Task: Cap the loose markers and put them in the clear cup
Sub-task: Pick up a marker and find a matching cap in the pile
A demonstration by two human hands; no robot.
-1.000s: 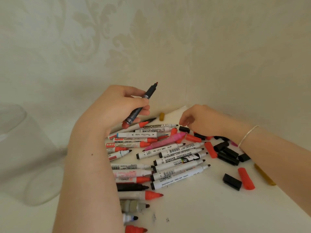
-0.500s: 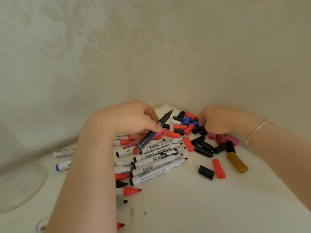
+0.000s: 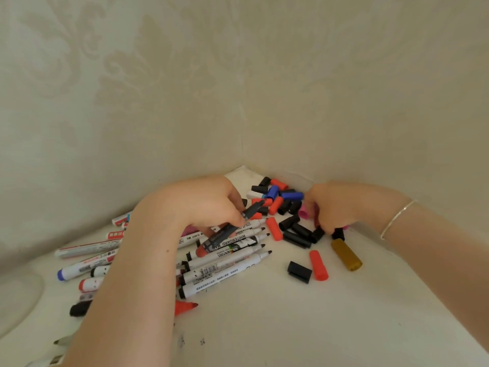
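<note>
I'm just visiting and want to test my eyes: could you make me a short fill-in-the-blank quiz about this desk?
1. The left hand grips a dark ____.
2. The right hand reaches into the pile of loose ____.
3. The mustard cap lies to the ____ of the red cap.

Missing words: marker; caps; right

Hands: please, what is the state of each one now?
Left hand: fingers grip a dark marker.
Right hand: fingers curled down among the loose caps; whether it holds one cannot be told.
</note>
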